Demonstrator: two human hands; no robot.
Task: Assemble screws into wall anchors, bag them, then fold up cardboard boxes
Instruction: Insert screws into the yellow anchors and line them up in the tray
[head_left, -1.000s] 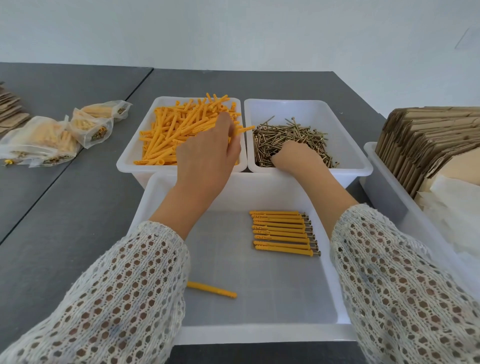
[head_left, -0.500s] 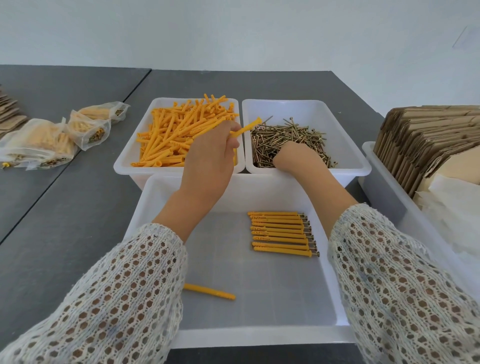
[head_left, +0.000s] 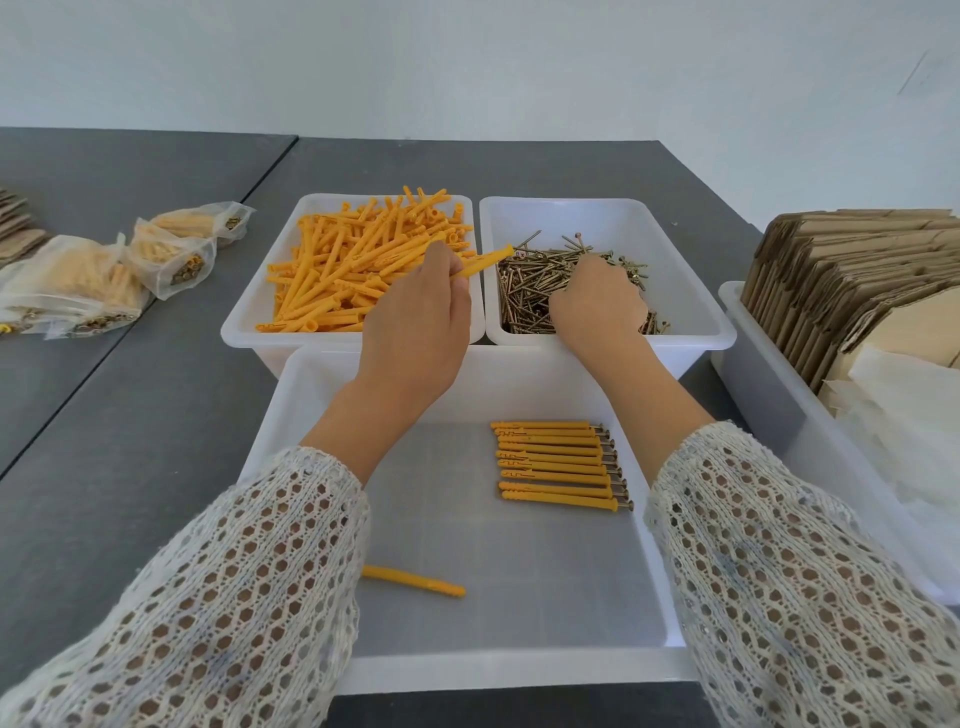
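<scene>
At the far left of the grey table lie filled bags of finished anchors, well apart from the work. Next comes the bin of anchors, a loose orange heap. The left hand hovers over that bin's near right corner and pinches one anchor between thumb and fingers; its long axis slants up and to the right, and its free end reaches over the rims toward the bin of screws. The right hand is down in the screw pile with fingers curled under; whether it holds a screw cannot be told, since the fingertips are hidden. The two hands sit near each other, so the coming move likely turns on bringing a screw tip leftward to the anchor's open end, and the right hand is the nearer one to do it. Below both, the front tray holds a neat row of assembled anchors lying left to right by its right wall, and a single loose anchor near the left sleeve; bare floor between them gives room to set down the next piece. At far right stand flat cardboard boxes, not yet folded.
</scene>
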